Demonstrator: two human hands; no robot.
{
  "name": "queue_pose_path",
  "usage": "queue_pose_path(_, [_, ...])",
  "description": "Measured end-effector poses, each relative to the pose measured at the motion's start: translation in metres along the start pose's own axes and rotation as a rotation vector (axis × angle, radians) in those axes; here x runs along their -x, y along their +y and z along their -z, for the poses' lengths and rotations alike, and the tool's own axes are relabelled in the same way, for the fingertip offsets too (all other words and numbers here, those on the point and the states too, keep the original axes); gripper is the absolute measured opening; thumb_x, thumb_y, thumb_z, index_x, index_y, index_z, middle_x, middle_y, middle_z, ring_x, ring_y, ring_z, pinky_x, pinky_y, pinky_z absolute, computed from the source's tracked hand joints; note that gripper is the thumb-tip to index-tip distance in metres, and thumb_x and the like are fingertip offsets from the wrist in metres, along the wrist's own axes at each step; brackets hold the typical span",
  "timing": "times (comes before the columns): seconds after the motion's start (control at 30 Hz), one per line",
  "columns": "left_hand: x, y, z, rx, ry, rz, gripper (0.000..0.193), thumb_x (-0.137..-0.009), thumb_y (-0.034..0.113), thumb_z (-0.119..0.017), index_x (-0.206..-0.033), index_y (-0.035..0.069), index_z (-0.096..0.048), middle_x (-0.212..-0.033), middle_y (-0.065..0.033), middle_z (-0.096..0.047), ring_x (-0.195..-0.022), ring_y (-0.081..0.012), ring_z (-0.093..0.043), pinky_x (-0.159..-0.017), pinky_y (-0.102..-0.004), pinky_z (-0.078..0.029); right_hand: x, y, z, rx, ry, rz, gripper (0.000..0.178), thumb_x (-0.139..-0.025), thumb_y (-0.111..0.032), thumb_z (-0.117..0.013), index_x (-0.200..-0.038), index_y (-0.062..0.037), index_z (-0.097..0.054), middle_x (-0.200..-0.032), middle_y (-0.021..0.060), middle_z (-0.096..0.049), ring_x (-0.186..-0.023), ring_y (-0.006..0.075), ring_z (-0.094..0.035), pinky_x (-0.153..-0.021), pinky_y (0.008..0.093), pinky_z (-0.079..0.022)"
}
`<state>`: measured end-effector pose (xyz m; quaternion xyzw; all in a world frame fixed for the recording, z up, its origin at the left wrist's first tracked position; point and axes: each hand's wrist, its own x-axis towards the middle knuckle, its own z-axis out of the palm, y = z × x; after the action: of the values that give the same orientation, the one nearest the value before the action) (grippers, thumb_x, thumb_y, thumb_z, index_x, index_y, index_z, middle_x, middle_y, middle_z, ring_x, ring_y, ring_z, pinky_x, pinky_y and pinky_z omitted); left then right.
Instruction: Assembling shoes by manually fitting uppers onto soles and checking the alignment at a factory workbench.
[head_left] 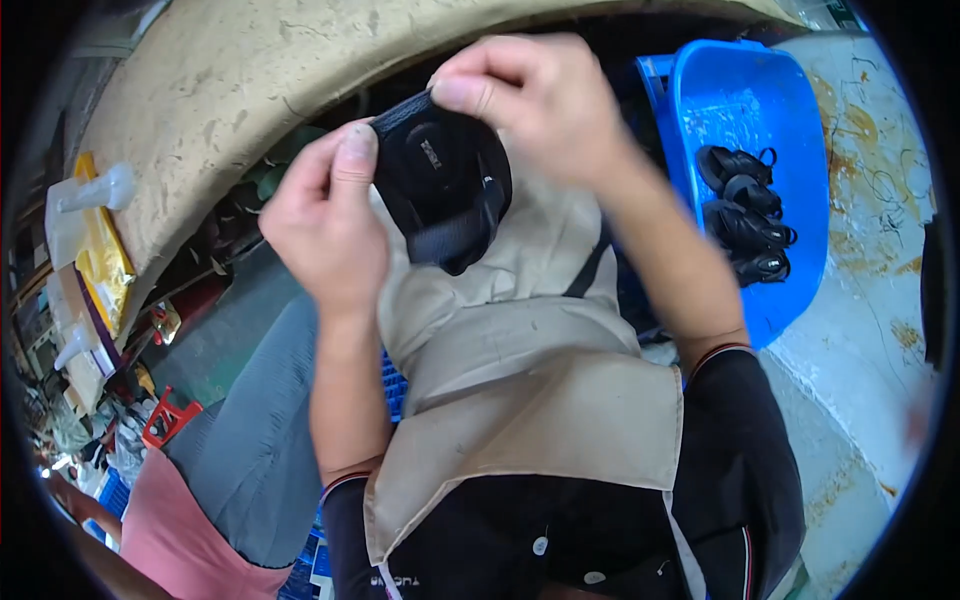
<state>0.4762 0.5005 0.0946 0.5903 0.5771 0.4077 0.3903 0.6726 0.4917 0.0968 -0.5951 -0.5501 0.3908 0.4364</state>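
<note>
A black shoe (432,185) is held up over my lap, its opening facing me and a small pale label showing on the lining inside. My left hand (335,205) pinches the rim at the upper left, thumb on top and fingers folded behind. At the upper right of the same rim, the thumb and forefinger of my right hand (535,100) grip the edge. The lower part of the shoe is slightly blurred and rests close to the beige apron (530,350) over my legs.
A blue plastic basin (745,110) with several black shoes (745,225) stands to the right. A worn beige work surface (250,60) curves across the far side, with a translucent bottle (110,188) and yellow packet (105,270) at left. A person in a pink top (195,520) sits close by.
</note>
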Motion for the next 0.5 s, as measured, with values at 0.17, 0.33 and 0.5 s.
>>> queue_pose_path(0.17, [-0.023,0.005,-0.001,0.413,-0.410,0.173,0.018,-0.099,0.011,-0.059,-0.101,-0.003,-0.071,-0.097,-0.0092,-0.074,-0.072,-0.0131,-0.063,-0.071,-0.0211,-0.050,-0.012,0.015,0.027,-0.728,-0.336,-0.398,0.022,-0.095,-0.019,-0.070,-0.081,-0.0026,-0.073,-0.071,-0.0009,-0.065,-0.061,0.0052,-0.054,-0.056,0.0172,-0.042])
queue_pose_path(0.33, [-0.040,-0.014,0.006,0.741,-0.617,0.335,0.020,-0.101,0.015,-0.057,-0.097,-0.001,-0.069,-0.091,-0.0073,-0.071,-0.072,-0.0112,-0.062,-0.070,-0.0213,-0.051,-0.014,-0.001,0.013,-0.575,-0.233,-0.353,0.031,-0.097,-0.025,-0.068,-0.073,-0.0039,-0.068,-0.063,-0.0023,-0.059,-0.055,0.0032,-0.047,-0.052,0.0176,-0.039])
queue_pose_path(0.5, [-0.039,-0.029,-0.001,0.835,-0.562,0.507,0.020,-0.102,0.017,-0.058,-0.099,-0.001,-0.067,-0.086,-0.0059,-0.069,-0.073,-0.0101,-0.062,-0.069,-0.0195,-0.051,-0.014,0.022,-0.004,-0.113,-0.016,-0.035,0.041,-0.091,-0.033,-0.071,-0.065,-0.0017,-0.065,-0.053,-0.0004,-0.054,-0.049,0.0094,-0.045,-0.047,0.0252,-0.039])
